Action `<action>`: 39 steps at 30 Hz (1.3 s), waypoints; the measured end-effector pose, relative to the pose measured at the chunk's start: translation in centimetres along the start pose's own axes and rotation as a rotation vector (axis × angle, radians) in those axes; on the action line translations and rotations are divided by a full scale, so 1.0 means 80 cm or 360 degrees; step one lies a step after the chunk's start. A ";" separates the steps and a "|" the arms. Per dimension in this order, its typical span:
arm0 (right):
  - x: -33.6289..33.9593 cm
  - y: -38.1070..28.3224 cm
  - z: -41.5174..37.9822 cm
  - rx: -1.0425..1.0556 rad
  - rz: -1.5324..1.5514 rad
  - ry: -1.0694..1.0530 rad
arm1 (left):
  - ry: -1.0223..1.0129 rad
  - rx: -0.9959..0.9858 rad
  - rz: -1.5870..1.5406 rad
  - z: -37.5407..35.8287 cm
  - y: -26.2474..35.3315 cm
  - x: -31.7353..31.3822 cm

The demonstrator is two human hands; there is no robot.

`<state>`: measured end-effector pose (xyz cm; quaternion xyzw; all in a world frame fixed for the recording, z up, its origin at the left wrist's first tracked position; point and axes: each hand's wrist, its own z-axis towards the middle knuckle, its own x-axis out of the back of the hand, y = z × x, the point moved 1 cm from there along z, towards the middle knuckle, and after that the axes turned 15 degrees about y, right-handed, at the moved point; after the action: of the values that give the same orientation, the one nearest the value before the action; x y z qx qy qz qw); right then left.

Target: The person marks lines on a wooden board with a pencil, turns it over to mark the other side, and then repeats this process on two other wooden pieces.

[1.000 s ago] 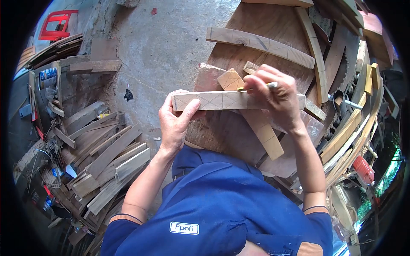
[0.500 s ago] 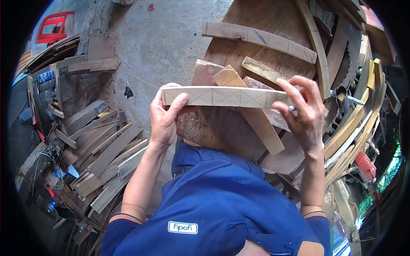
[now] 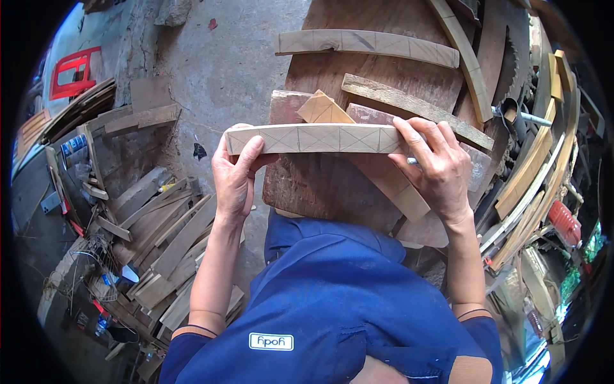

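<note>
A pale, slightly curved wooden strip (image 3: 320,138) with pencilled crosses and lines spans level between my hands. My left hand (image 3: 235,173) is closed on its left end, thumb over the marked face. My right hand (image 3: 436,163) grips the other end, fingertips over the top edge. A slim pen-like marker (image 3: 412,160) pokes out from under those right fingers; most of it is hidden. Beneath the strip, a tapered board (image 3: 396,185) lies slanted across a worn wooden block (image 3: 300,192).
Another curved marked piece (image 3: 371,43) lies on the brown wooden board (image 3: 390,80), near a rough wooden bar (image 3: 416,109). A toothed saw blade (image 3: 513,67) and a metal clamp (image 3: 524,116) are at right. Scrap planks (image 3: 179,237) pile up at left beside concrete floor (image 3: 236,57).
My right hand has closed more firmly over the strip's right end, its raised fingers now down. The strip sits slightly left and higher in view, and the whole view has shifted.
</note>
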<state>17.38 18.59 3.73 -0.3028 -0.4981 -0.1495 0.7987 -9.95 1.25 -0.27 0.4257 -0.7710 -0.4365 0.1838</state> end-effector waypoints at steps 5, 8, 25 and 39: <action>-0.001 0.000 -0.001 -0.0031 0.0022 -0.0017 | 0.0024 0.0006 -0.0003 -0.002 0.002 -0.003; 0.000 0.000 0.000 -0.0044 0.0023 -0.0017 | 0.0057 0.0038 -0.0031 -0.003 0.002 -0.006; 0.000 0.001 0.004 -0.0065 0.0046 -0.0042 | 0.0071 0.0011 0.0031 -0.001 0.006 -0.011; -0.006 -0.007 -0.011 -0.0081 0.0071 0.0019 | 0.0165 0.0044 -0.0030 -0.004 0.010 -0.013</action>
<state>17.47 17.60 3.20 -0.3332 -0.4826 -0.1460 0.7967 -9.54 2.11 0.63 0.4574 -0.7624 -0.4050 0.2134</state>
